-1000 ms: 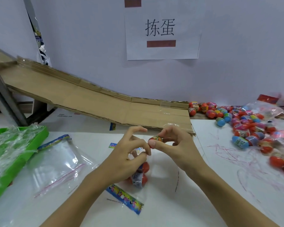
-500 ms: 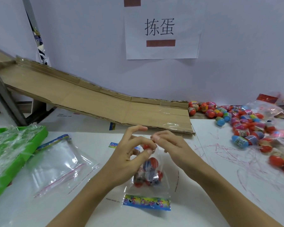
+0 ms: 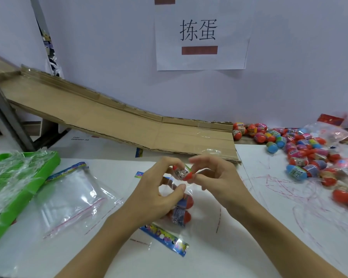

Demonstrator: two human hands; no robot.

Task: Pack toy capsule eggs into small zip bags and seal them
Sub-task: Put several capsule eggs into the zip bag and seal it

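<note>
The white table [image 3: 219, 253] fills the lower half of the frame, w/ red scribbles on its right part. A long cardboard ramp [image 3: 113, 119] slopes from upper left down to the centre, its low end just above the hands. On the wall at top centre hangs a paper sign [image 3: 201, 35] w/ two characters. At left edge stands a green tray [image 3: 48, 165] covered w/ clear plastic, and beside it, lower left, lies a pile of empty zip bags [image 3: 72, 199], flat on the table. At right edge is a heap of loose capsule eggs [image 3: 301, 157], red, blue and pink, some under a clear plastic bag [image 3: 329, 133]. In the centre the small zip bag [image 3: 181, 213] stands on the table, its colourful header strip [image 3: 165, 237] lying toward the bottom of the frame, and at least two eggs are inside it, red w/ printed bands. The left hand [image 3: 155, 197] pinches the mouth of this bag btw. thumb and fingers, approx. at centre of frame. The right hand [image 3: 219, 181] pinches one capsule egg [image 3: 182, 173] w/ its thumb and fingertips, just above the bag opening; the left index finger seems also to touch this egg, but I cannot tell for sure.
</note>
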